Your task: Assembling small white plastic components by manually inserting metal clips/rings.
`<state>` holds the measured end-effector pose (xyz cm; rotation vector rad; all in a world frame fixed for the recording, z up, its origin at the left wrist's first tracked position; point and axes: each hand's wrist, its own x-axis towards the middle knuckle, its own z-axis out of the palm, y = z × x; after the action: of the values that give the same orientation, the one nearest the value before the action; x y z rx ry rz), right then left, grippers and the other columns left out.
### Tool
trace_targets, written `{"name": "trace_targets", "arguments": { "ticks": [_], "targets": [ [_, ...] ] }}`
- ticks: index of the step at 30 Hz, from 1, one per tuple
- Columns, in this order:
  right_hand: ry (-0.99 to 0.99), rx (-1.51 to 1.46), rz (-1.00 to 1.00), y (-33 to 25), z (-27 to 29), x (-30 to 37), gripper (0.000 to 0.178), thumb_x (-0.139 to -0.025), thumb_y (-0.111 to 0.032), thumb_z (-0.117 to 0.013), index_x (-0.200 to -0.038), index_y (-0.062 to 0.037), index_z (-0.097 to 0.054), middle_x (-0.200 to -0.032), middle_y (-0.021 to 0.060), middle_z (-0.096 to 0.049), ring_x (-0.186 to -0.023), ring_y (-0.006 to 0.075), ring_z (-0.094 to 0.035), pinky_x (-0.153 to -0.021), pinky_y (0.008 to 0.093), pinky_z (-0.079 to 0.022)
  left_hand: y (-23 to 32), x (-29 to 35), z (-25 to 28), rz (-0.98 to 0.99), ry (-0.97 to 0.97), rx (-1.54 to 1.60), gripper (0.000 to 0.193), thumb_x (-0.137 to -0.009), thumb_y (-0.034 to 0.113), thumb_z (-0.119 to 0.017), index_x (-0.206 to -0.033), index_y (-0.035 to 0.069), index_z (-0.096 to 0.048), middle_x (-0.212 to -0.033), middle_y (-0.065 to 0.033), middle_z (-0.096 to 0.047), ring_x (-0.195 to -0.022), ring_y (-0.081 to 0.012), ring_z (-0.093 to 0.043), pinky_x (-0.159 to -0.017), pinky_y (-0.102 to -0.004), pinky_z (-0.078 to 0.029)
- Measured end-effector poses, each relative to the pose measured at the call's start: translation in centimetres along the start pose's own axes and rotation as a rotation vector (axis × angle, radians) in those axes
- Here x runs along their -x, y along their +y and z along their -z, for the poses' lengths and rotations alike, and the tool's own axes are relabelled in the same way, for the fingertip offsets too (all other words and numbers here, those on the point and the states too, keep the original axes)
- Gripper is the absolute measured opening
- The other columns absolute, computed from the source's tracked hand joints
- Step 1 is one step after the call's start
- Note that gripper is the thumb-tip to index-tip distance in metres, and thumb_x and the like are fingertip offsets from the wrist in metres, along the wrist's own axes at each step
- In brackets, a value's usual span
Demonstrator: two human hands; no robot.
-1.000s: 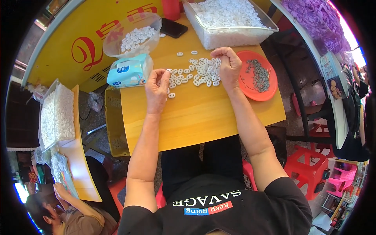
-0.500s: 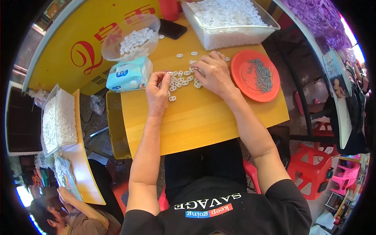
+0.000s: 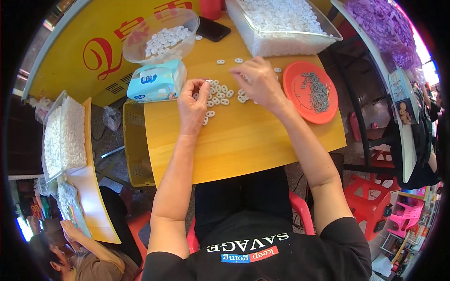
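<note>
Several small white oval pieces with two holes (image 3: 220, 95) lie loose on the yellow table between my hands. My left hand (image 3: 193, 105) is at the left side of this group, thumb and forefinger pinched together on a white oval piece that is mostly covered by the fingers. Over the right part of the group is my right hand (image 3: 262, 84), its fingertips pressed together and pointing left. Whatever is in that pinch is too small to make out. A red-orange plate (image 3: 293, 77) stands right of my right hand, holding a heap of small grey metal parts (image 3: 318, 96).
Beyond my left hand are a blue tissue pack (image 3: 154, 82) and a clear bowl (image 3: 133, 49) of white pieces. A black phone (image 3: 213, 29) and a large clear bin (image 3: 262, 44) of white pieces stand at the back. Another person (image 3: 93, 255) sits at the lower left.
My right hand has lifted off the white pieces, and its fingertips have moved slightly away from me. My left hand keeps its pinch beside the group. The whole view has shifted slightly.
</note>
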<state>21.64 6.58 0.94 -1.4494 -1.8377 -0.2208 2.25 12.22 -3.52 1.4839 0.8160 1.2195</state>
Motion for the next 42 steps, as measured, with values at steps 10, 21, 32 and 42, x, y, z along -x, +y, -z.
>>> {"name": "trace_targets", "arguments": {
  "ticks": [10, 21, 32, 42],
  "targets": [
    [-0.325, 0.264, 0.061, -2.4, 0.6, 0.5, 0.007, -0.078, -0.016, -0.068, -0.081, -0.0114, -0.072, -0.081, 0.0045, -0.068, -0.087, 0.0254, -0.061, -0.078, 0.0391, -0.046, 0.1, 0.0, -0.2, -0.012, 0.000, -0.022, 0.011, -0.093, 0.012, -0.066, -0.092, 0.001, -0.064, -0.079, 0.0004, -0.060, -0.068, -0.0054, -0.050, -0.060, -0.0220, -0.042],
    [-0.305, 0.260, -0.151, 1.4, -2.1, -3.8, 0.016, -0.088, -0.018, -0.062, -0.094, -0.0059, -0.071, -0.089, 0.0121, -0.066, -0.085, 0.0351, -0.065, -0.073, 0.0461, -0.051, 1.0, 0.2, -0.1, 0.007, 0.008, -0.045, 0.012, -0.093, 0.012, -0.066, -0.092, 0.000, -0.064, -0.079, -0.0009, -0.061, -0.068, -0.0063, -0.051, -0.061, -0.0230, -0.044],
    [-0.489, 0.238, -0.020, 0.2, -4.2, -5.1, 0.017, -0.089, -0.020, -0.061, -0.095, -0.0059, -0.068, -0.093, 0.0126, -0.066, -0.086, 0.0350, -0.065, -0.073, 0.0455, -0.053, 0.7, 0.4, 0.3, 0.040, -0.011, -0.031, 0.010, -0.095, 0.012, -0.063, -0.097, 0.002, -0.063, -0.083, 0.0039, -0.059, -0.073, -0.0023, -0.049, -0.064, -0.0179, -0.040],
    [-0.264, -0.106, -0.194, 1.5, 0.9, -3.7, 0.022, -0.089, -0.017, -0.064, -0.104, -0.0012, -0.069, -0.098, 0.0169, -0.071, -0.090, 0.0328, -0.068, -0.080, 0.0383, -0.053, 1.1, 0.3, -0.4, 0.013, 0.016, 0.002, 0.010, -0.093, 0.011, -0.065, -0.093, 0.001, -0.062, -0.077, 0.0011, -0.059, -0.066, -0.0046, -0.049, -0.057, -0.0210, -0.041]
  ]
}}
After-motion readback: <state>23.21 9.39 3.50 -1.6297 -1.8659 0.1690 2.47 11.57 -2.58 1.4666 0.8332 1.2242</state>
